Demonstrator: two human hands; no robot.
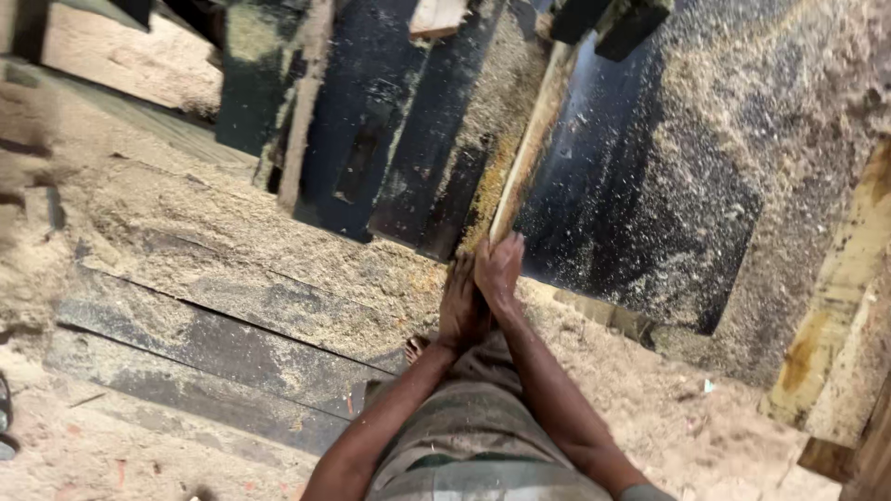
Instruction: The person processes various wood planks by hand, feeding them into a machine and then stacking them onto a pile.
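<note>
A long thin strip of pale wood [529, 148] is held at its near end by both hands. The left hand [461, 306] and the right hand [498, 269] are pressed side by side, with the fingers of each wrapped on the end of the strip. The right hand is placed a little higher, towards 1 o'clock from the left hand. From the hands, the strip is seen to run up towards 12 o'clock, tilted slightly to 1 o'clock.

The strip is laid over a dark metal machine table [640, 204], which is sprinkled with yellow sawdust. A thick pile of sawdust [492, 102] is heaped just beside the strip, at its 9 o'clock side. More dark metal parts [362, 139] are found at 10 o'clock from the hands.

At 8 o'clock from the hands, dusty grey wooden planks [213, 343] are laid on the ground. At 3 o'clock, near the edge of the view, a rough yellow-brown wooden beam [835, 297] is seen. Both bare arms are stretched forward from the bottom of the view, over grey-green cloth [473, 427] worn by the person. The ground all around is covered with sawdust.
</note>
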